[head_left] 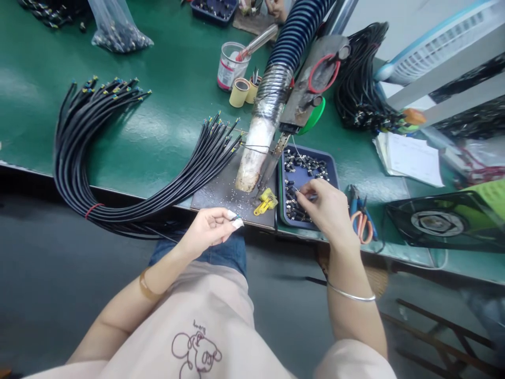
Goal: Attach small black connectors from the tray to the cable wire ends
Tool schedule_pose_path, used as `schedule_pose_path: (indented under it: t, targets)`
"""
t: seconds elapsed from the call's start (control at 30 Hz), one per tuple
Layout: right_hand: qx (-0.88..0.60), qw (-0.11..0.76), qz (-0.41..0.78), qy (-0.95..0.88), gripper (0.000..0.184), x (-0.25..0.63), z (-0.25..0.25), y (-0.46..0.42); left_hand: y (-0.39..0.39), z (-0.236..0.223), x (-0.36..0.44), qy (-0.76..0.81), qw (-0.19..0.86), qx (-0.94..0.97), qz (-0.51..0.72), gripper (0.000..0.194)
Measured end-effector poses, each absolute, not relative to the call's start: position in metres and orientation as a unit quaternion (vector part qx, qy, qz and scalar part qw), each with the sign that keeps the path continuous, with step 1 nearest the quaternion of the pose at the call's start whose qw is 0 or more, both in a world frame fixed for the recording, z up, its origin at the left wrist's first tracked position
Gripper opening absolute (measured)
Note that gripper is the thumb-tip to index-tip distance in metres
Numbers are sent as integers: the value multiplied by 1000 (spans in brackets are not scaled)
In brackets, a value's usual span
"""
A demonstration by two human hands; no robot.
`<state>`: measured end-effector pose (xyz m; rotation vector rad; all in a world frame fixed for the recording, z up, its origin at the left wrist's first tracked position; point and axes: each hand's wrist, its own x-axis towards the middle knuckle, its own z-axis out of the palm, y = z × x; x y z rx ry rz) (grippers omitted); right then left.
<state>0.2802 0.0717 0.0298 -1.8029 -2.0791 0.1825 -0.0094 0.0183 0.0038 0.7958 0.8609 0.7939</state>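
Head view shows me left fingers (231,215) pinching a slim dark cable end (237,217) at eight o'clock, best held steady while right fingers (308,207), grip unclear to me, separate one of the small black-and-silver parts (292,207) in the blue rectangular plastic tray (334,169) at three o'clock.

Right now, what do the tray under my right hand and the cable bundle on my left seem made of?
Tray: probably moulded plastic, satin blue, judging by its rounded rim. Cable bundle: black, likely rubber or plastic sheathing, given the soft sheen and smooth bends.
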Motion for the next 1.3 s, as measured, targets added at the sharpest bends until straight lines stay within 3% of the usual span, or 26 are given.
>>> schedule_pose_path:
  t: [0.2,0.3,0.43,0.57,0.7,0.8,0.93,1.03,1.13,1.2,1.3]
  targets:
    - [-666,223,54,-709,14,308,37,118,27,6,-3,392,754,393,352,40]
    - [-660,276,64,-695,15,313,39,151,26,8,1,381,722,467,341,29]
    - [-644,303,151,-686,14,299,34,177,28,18,3,370,632,610,303,10]
    - [-599,311,260,-691,21,286,30,166,34,33,0,355,587,673,278,14]
    - [-575,288,322,-694,32,293,36,132,39,38,-5,336,641,617,308,21]
    - [-613,318,266,-673,34,303,50,103,41,33,-9,311,713,522,349,28]
    - [-661,413,117,-615,21,299,70,61,39,22,-10,308,756,393,424,41]
    - [-605,481,180,-608,22,273,72,27,37,16,-6,332,758,365,427,43]
    - [-511,486,315,-635,18,234,57,1,35,14,0,367,741,373,421,40]
    - [-475,479,345,-653,17,209,40,-8,34,14,4,395,721,389,416,37]
    - [-521,522,179,-652,15,182,17,-10,33,14,8,410,702,417,406,32]
